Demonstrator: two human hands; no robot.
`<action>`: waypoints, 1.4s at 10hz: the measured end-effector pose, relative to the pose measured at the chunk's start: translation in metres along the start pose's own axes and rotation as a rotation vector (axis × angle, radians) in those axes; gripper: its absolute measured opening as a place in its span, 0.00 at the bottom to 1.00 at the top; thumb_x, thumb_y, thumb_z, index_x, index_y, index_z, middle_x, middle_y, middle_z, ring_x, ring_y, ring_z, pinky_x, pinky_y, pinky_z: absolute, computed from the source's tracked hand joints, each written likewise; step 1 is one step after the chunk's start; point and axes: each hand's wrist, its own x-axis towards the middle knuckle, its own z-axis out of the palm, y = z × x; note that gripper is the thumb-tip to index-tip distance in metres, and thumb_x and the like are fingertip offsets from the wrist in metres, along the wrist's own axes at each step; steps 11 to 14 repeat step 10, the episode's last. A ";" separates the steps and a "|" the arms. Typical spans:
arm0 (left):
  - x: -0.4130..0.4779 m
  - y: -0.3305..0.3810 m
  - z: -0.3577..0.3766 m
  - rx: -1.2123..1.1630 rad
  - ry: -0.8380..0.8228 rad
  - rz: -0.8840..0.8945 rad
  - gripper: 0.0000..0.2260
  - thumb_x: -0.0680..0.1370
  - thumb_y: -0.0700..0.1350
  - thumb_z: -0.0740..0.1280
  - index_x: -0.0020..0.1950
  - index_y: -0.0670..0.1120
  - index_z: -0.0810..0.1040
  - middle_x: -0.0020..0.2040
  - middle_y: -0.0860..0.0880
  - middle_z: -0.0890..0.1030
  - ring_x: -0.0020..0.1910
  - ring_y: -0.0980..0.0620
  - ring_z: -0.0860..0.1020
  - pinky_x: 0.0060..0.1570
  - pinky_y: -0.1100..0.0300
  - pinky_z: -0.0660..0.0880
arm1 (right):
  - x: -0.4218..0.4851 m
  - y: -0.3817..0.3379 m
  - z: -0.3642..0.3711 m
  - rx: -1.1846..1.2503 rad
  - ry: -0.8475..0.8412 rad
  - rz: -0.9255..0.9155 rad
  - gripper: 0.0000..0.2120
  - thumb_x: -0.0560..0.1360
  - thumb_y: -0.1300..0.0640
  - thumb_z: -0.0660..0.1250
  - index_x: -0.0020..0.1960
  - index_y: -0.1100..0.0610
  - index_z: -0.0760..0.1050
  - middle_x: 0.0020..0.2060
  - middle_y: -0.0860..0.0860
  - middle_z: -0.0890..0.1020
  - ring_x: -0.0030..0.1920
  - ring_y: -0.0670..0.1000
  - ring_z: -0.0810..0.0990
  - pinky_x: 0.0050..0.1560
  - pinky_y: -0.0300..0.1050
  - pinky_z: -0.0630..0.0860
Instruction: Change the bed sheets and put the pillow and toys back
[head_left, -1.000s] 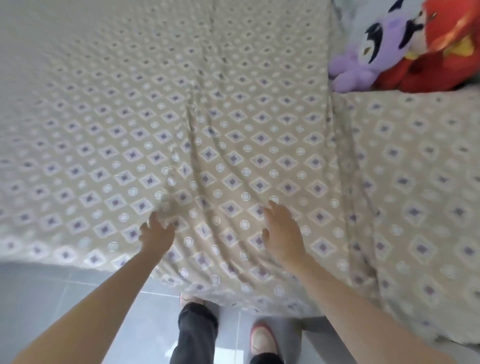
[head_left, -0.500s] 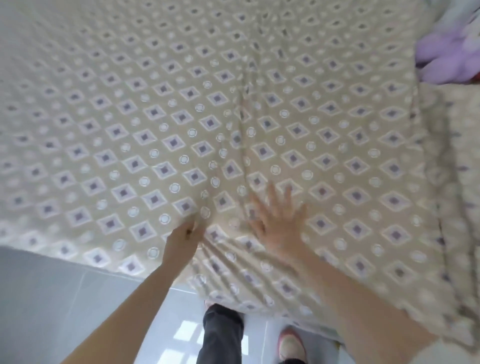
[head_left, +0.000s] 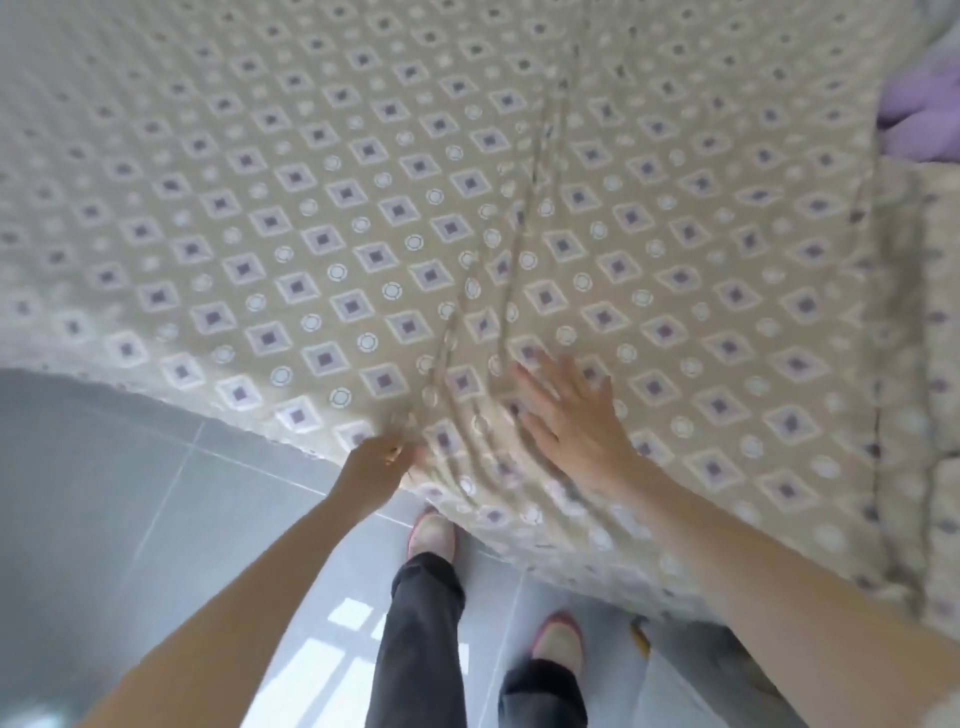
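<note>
A beige cotton bed sheet printed with purple diamonds and small white rings (head_left: 311, 208) was seen spread over the bed, filling most of the head view, with its near edge hanging over the side of the bed above a grey tiled floor (head_left: 104, 493). The left hand (head_left: 379, 465) was held at that hanging edge, its fingers curled into the fabric so that a bunch of the sheet was gripped. From this grip several long creases were drawn up and away across the cloth. The right hand (head_left: 571, 415) was laid flat on top of the sheet just beside those creases, its fingers straight and spread, the palm pressed down on the fabric and nothing held.

A soft purple plush toy (head_left: 919, 124) was partly shown at the far right edge, beyond the sheet's border; only a blurred part of it could be made out. Along the right side, a darker fold line was seen running down the cloth.

Below the hands, dark grey trouser legs (head_left: 423, 623) and a pair of pink slippers (head_left: 431, 532) were seen on the floor, close against the bed's side.
</note>
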 end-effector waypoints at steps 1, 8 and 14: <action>-0.007 -0.013 -0.008 0.056 0.073 0.039 0.12 0.79 0.50 0.63 0.53 0.44 0.81 0.48 0.48 0.82 0.53 0.48 0.79 0.46 0.63 0.67 | -0.022 -0.025 0.037 -0.103 -0.086 -0.040 0.31 0.77 0.32 0.48 0.75 0.36 0.40 0.77 0.46 0.38 0.76 0.59 0.35 0.65 0.78 0.41; -0.011 0.004 0.018 1.093 0.022 0.594 0.40 0.75 0.31 0.60 0.78 0.53 0.41 0.78 0.51 0.43 0.77 0.48 0.47 0.67 0.60 0.64 | -0.114 -0.026 0.068 -0.246 -0.064 0.408 0.47 0.76 0.60 0.62 0.69 0.30 0.29 0.74 0.44 0.31 0.74 0.70 0.41 0.62 0.72 0.65; -0.021 0.034 0.011 0.932 -0.072 0.456 0.31 0.77 0.34 0.58 0.76 0.56 0.56 0.75 0.51 0.62 0.73 0.49 0.62 0.60 0.54 0.73 | -0.100 -0.043 0.020 0.109 -0.275 0.477 0.39 0.73 0.63 0.61 0.75 0.36 0.49 0.77 0.44 0.43 0.74 0.64 0.55 0.67 0.64 0.64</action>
